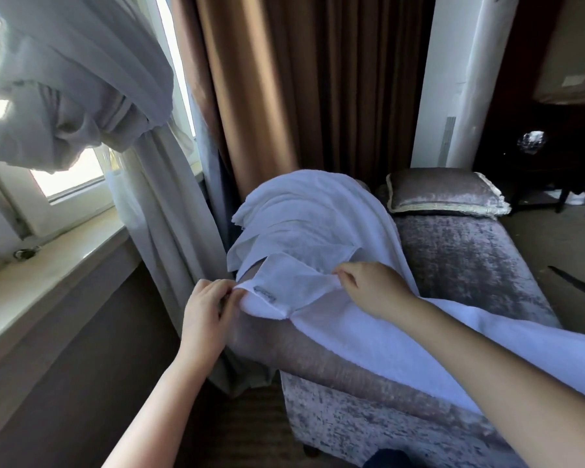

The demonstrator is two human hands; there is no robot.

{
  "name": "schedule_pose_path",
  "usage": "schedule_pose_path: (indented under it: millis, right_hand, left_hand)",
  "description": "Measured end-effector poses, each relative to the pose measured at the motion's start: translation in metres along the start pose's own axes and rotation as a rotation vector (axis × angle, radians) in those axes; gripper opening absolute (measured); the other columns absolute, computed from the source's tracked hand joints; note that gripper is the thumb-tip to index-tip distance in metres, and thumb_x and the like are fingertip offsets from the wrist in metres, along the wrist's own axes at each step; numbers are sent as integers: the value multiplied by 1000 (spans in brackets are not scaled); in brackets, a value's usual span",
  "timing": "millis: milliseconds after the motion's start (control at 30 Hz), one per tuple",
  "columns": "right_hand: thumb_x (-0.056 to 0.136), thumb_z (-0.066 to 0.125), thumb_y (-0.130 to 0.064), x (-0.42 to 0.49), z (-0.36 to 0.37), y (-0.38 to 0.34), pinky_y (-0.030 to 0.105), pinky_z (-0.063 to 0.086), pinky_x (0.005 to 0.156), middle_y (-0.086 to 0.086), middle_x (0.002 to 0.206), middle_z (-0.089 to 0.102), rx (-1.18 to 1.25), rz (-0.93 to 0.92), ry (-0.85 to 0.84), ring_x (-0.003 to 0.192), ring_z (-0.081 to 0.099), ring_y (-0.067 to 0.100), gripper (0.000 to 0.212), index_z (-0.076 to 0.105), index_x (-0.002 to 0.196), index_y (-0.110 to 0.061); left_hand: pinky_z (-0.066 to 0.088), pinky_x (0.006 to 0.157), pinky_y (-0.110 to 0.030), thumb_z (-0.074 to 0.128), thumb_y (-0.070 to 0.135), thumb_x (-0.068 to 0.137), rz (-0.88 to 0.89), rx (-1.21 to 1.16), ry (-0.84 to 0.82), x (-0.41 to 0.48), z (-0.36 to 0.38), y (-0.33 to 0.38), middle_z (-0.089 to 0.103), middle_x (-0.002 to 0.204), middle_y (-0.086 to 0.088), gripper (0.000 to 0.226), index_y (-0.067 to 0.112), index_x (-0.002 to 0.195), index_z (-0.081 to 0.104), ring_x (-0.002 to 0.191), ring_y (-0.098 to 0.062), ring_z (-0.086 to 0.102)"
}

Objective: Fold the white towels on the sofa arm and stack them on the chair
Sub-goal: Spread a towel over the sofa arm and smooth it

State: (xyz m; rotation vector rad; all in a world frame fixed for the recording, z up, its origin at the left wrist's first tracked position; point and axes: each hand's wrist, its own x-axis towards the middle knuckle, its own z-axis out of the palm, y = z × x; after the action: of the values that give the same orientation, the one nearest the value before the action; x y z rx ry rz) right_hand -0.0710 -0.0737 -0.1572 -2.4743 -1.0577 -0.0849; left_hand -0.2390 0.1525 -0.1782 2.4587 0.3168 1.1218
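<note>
Several white towels (304, 211) lie draped over the grey velvet sofa arm (318, 359). A small white towel (294, 282) with a grey label lies on top at the near end. My left hand (208, 304) pinches its left corner beside the label. My right hand (372, 288) pinches its right corner. A larger white towel (419, 346) runs under it toward the lower right. No chair is in view.
A window sill (48, 282) and pale curtains (156, 184) stand to the left, brown drapes (284, 79) behind the sofa. A grey cushion (446, 194) lies on the sofa seat (470, 265). A dark table (537, 146) stands at the far right.
</note>
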Motion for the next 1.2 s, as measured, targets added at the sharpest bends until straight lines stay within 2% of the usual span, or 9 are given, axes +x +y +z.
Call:
schedule_pose_path:
  millis: [67,167,267,500,633,833,933,1100,1200]
  right_hand:
    - [104,30,-23,12,0,2,30,49,66,-1,123,63,-2,67,-145,81,58,15,38,50,136,-28]
    - [102,29,-14,19,7,3,22,43,58,-4,130,59,131,96,-180,75,57,13,49,37,146,-36]
    - [100,35,-9,30,10,4,27,51,86,-4,135,57,218,27,-19,108,60,17,46,51,138,-29]
    - [94,36,5,85,-6,-3,20,34,102,-2,151,41,144,-80,107,135,41,16,61,39,147,-24]
    - [97,41,-8,95,1,3,40,54,76,8,115,62,42,41,-18,91,62,28,67,14,154,-31]
    - [92,59,-23,37,27,0,39,50,81,-6,96,66,278,-297,189,92,60,12,12,66,99,-16]
    - [91,55,-47,16,37,-6,28,44,72,-11,87,63,106,-450,224,80,57,8,30,63,93,-18]
    - [83,71,-18,41,38,-11,29,38,56,0,67,60,16,-279,424,64,58,25,16,56,82,-11]
    - [84,73,-17,59,34,-12,33,43,67,3,87,66,12,-134,323,83,60,25,22,60,101,-10]
  left_hand:
    - [36,66,-12,55,26,91,-4,6,-80,6,2,-6,55,74,19,21,11,85,68,72,-9,50]
    - [42,61,-27,56,18,97,-87,-42,-159,5,9,-15,57,68,7,18,8,82,61,63,-9,52]
    - [45,63,-35,54,16,97,-196,-119,-195,3,14,-18,58,64,-1,18,8,82,57,63,-16,54]
    - [34,52,-17,62,23,93,-306,-219,-66,21,8,-10,59,61,-3,23,14,73,65,54,-8,46]
    - [34,53,-23,63,30,91,-345,-62,-159,32,18,-17,49,53,-5,30,12,66,60,50,-7,41]
    - [38,56,-26,62,28,92,-381,-13,-230,28,27,-22,48,53,5,25,16,70,60,55,-11,47]
    - [40,58,-27,62,28,92,-391,-11,-221,26,26,-21,55,57,-1,24,16,71,61,58,-15,51]
    - [47,63,-34,60,29,93,-373,0,-166,24,24,-18,62,65,0,21,17,77,64,66,-16,58]
    - [45,64,-31,59,28,94,-353,80,-176,21,25,-18,60,78,3,19,16,80,62,74,-17,56]
